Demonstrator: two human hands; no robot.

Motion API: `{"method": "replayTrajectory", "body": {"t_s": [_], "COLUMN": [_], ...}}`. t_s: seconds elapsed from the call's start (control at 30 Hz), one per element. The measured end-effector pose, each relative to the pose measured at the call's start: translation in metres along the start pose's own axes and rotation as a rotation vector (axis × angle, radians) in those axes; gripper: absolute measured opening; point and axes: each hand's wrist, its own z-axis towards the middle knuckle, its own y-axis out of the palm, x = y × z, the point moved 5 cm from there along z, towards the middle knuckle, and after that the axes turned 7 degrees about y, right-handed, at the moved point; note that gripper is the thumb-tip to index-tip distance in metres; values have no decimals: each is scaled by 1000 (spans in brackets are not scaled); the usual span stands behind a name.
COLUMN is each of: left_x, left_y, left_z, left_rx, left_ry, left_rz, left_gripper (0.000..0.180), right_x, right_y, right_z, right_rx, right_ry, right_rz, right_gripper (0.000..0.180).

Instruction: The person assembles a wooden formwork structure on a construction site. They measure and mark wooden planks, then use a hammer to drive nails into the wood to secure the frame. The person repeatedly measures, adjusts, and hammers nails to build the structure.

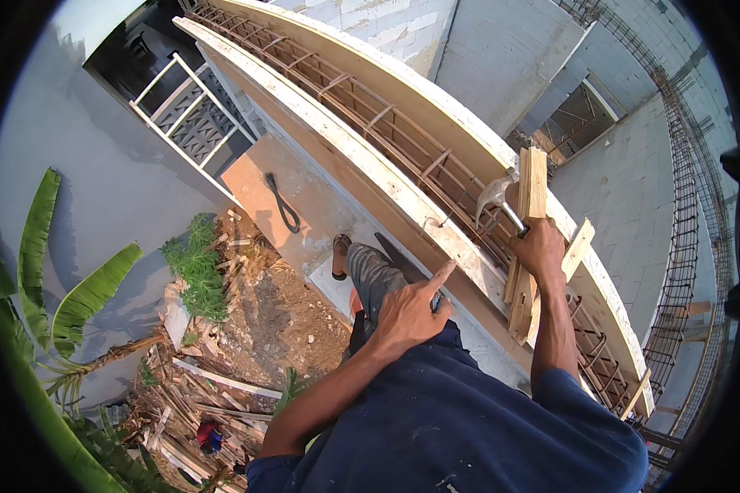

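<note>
wooden slats [528,238], two, and one hammer [495,197] in right hands [541,249].

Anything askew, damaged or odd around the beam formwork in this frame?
One oddity: the right hand grips both a claw hammer and a short wooden batten together, the batten standing loose across the formwork board, not flush. The left hand points, empty. Scrap timber litters the ground below.

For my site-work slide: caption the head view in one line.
Right hand grips a hammer beside wooden slats over a rebar-filled plank form; left hand points.
</note>
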Motion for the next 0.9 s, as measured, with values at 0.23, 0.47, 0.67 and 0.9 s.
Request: {"method": "replayTrajectory", "body": {"t_s": [0.23, 0.47, 0.67, 0.9], "left_x": [-112, -190, -196, -217], "left_y": [-179, -266, -279, -264], "left_z": [80, 224, 294, 334], "left_rx": [328, -65, -77, -48], "left_ry": [-4, -250, -164, -238], "left_rz": [132, -47, -120, -369], "left_gripper": [42, 39, 47, 37], "right_x": [3, -6, -11, -12], "right_y": [7, 13, 9, 8], "right_z": [-3, -3, -1, -5], "right_rx": [40, 151, 120, 97], "right_ry": [116, 201, 272, 286], "right_rz": [38, -18, 48, 7], "right_gripper": [26, 26, 29, 22]}}
